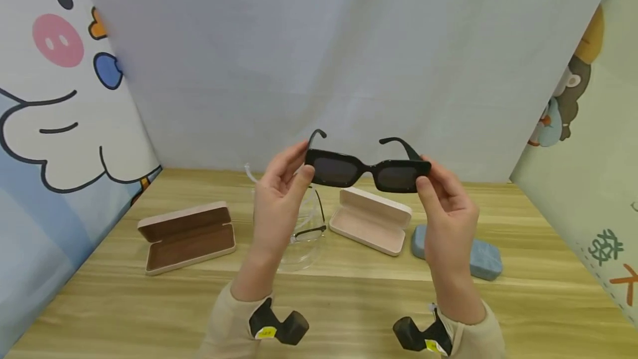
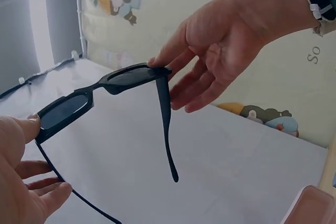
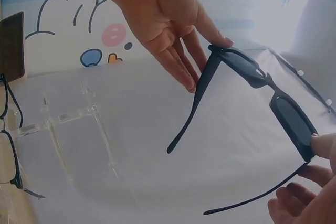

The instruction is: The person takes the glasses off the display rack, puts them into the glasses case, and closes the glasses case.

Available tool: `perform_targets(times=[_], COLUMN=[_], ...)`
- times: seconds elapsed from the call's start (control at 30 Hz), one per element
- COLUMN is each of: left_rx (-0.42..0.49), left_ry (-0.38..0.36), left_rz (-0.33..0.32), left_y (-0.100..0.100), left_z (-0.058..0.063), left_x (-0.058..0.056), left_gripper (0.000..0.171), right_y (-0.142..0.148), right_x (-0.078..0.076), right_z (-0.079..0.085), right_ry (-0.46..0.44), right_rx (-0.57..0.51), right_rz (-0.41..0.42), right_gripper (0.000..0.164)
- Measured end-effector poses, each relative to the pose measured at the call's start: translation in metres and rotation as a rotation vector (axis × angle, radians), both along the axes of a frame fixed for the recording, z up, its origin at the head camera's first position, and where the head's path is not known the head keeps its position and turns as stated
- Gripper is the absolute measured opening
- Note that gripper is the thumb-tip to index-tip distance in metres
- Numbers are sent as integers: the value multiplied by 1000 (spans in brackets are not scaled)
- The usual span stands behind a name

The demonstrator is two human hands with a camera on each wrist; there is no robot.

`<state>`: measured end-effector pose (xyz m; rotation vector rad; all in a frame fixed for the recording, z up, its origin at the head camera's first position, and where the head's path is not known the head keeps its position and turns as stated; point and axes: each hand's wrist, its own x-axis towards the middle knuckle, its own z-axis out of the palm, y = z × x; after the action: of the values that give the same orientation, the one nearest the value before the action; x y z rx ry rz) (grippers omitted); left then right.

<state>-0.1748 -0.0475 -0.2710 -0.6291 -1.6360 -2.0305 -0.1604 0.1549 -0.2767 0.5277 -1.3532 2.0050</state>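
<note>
A pair of black sunglasses with dark rectangular lenses is held up above the table, temples unfolded and pointing away. My left hand pinches the left end of the frame, thumb on the front. At the opposite end, my right hand grips the frame near the hinge the same way. Both temples show free of the fingers along most of their length in the left wrist view. Behind the left hand, partly hidden, stands a clear display rack bearing dark-rimmed eyeglasses.
An open case with brown lining lies on the wooden table at left. Right of the rack is an open case with pale pink lining. A blue case sits partly behind the right hand. Cloth walls enclose the table.
</note>
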Motion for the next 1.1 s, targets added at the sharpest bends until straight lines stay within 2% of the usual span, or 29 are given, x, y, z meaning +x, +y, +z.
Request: perform_targets(times=[0.17,0.57,0.73,0.9,1.1], left_rx=[-42,-55,-37,-49,-83], left_ry=[-62,-89,-54,-4,37], left_rz=[-14,-33,-37,-90,-158], left_y=[4,1,-4,-4,-2], left_z=[-5,-6,-2,-1,1], left_x=[-1,7,10,13,20], left_gripper=[44,38,38,39,49], right_y=[3,8,5,5,3], right_x=[0,4,6,7,4], right_z=[-1,2,3,3,0], right_ry=[-28,23,98,154,148], right_rx=[-33,52,52,40,40], right_rz=[-21,-102,-98,-92,-82], right_gripper=[26,25,25,24,23])
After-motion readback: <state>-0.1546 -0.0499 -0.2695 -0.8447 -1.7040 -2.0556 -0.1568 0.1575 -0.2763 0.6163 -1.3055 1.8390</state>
